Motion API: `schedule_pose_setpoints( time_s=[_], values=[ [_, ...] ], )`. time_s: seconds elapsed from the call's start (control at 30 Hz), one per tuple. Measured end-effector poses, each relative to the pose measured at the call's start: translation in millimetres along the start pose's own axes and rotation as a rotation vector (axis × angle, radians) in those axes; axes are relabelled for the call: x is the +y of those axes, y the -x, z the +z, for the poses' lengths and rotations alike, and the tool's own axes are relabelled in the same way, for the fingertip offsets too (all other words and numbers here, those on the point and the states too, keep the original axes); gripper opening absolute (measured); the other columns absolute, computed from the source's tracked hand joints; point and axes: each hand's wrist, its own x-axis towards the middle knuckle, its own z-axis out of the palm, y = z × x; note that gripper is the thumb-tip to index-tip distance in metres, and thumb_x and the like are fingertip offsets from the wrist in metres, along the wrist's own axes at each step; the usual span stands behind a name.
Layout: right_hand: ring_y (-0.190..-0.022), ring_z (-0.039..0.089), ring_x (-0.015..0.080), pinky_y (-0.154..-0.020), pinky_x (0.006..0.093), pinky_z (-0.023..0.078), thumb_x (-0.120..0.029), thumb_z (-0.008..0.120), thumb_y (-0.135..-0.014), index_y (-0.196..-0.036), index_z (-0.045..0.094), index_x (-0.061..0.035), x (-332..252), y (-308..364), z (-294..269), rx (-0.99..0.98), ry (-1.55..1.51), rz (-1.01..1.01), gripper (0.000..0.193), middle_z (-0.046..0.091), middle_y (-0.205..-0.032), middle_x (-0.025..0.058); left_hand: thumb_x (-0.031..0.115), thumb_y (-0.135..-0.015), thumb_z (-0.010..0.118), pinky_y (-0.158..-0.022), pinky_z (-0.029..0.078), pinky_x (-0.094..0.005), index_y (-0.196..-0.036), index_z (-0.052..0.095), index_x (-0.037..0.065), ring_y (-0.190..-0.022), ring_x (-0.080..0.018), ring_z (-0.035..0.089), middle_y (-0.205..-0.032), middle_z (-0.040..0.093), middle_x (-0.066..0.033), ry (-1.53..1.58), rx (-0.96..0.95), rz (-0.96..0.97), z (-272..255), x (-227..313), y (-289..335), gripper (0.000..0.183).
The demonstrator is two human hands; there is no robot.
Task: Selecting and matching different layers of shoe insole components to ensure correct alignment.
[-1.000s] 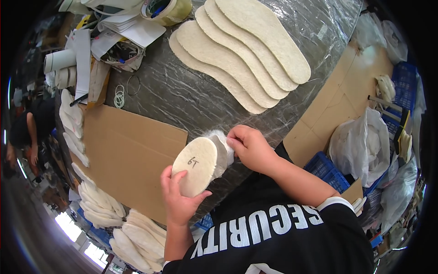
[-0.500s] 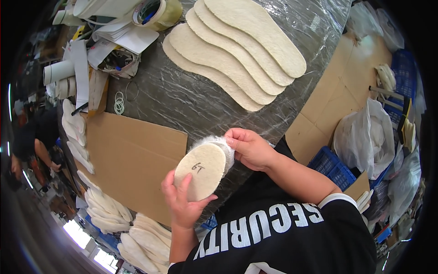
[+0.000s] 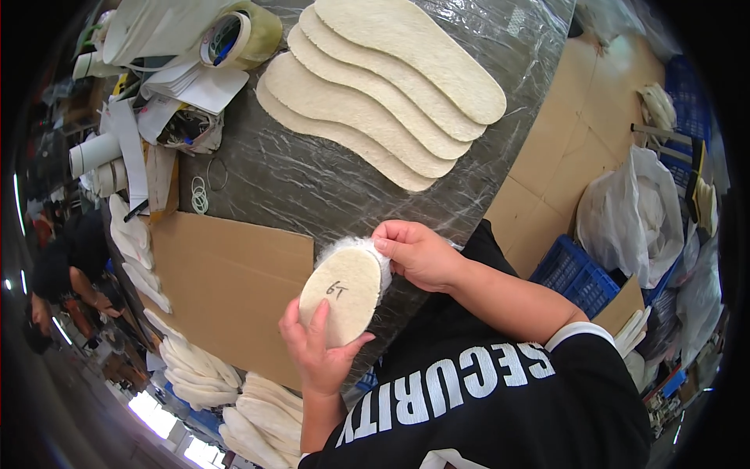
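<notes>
A cream felt insole (image 3: 348, 311) with a dark handwritten mark and a fluffy white edge is held over the table's near side. My left hand (image 3: 319, 344) grips its lower end, thumb and fingers on opposite sides. At its upper right edge my right hand (image 3: 414, 252) pinches the white fluff (image 3: 380, 252) between thumb and fingers. Whether a second insole lies beneath is hidden. Beyond my hands, several cream insoles (image 3: 383, 86) lie fanned out and overlapping on the dark, plastic-covered table (image 3: 266, 187).
A flat cardboard sheet (image 3: 234, 289) lies left of my hands. Tape rolls (image 3: 254, 35), papers and pale rubber bands (image 3: 200, 197) sit at the far left. More insoles (image 3: 195, 363) are piled lower left. Right: a blue crate (image 3: 574, 277) and a plastic bag (image 3: 629, 219). Another person (image 3: 78, 266) is far left.
The view has shifted slightly, so the fanned insoles appear further left. Both hands keep their hold on the insole, which looks nearly the same.
</notes>
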Motion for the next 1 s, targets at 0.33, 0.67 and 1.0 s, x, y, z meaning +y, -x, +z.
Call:
schedule_pose_setpoints(
  time_s=[0.33, 0.67, 1.0],
  values=[
    [-0.069, 0.046, 0.0051, -0.064, 0.0214, 0.04, -0.015, 0.053, -0.099, -0.093, 0.06, -0.0081, -4.9, 0.4, 11.0, 0.057, 0.016, -0.017, 0.011, 0.056, -0.08, -0.0048, 0.051, -0.057, 0.087, -0.097, 0.041, -0.0484, -0.126, 0.058, 0.009, -0.118, -0.0384, 0.047, -0.134, 0.042, -0.0217, 0.0, -0.013, -0.016, -1.4, 2.3, -1.7, 0.085],
    [-0.08, 0.057, 0.0072, -0.073, 0.0243, 0.047, -0.016, 0.054, -0.1, -0.098, 0.059, -0.0074, -0.2, -1.6, 1.6, -0.005, 0.001, -0.026, 0.01, 0.062, -0.09, -0.0015, 0.047, -0.057, 0.088, -0.097, 0.041, -0.0484, -0.125, 0.058, 0.009, -0.117, -0.0384, 0.046, -0.134, 0.042, -0.0213, -0.024, -0.025, -0.022, -1.5, 4.9, -4.0, 0.083],
    [-0.077, 0.053, 0.0082, -0.071, 0.025, 0.047, -0.015, 0.053, -0.1, -0.095, 0.058, -0.0068, -7.8, 1.6, 10.9, 0.041, -0.07, 0.007, 0.011, 0.058, -0.087, -0.0018, 0.044, -0.057, 0.09, -0.097, 0.041, -0.049, -0.126, 0.057, 0.009, -0.116, -0.0396, 0.047, -0.133, 0.043, -0.0219, -0.065, -0.038, -0.001, 3.0, 2.9, -7.3, 0.084]
  ],
)
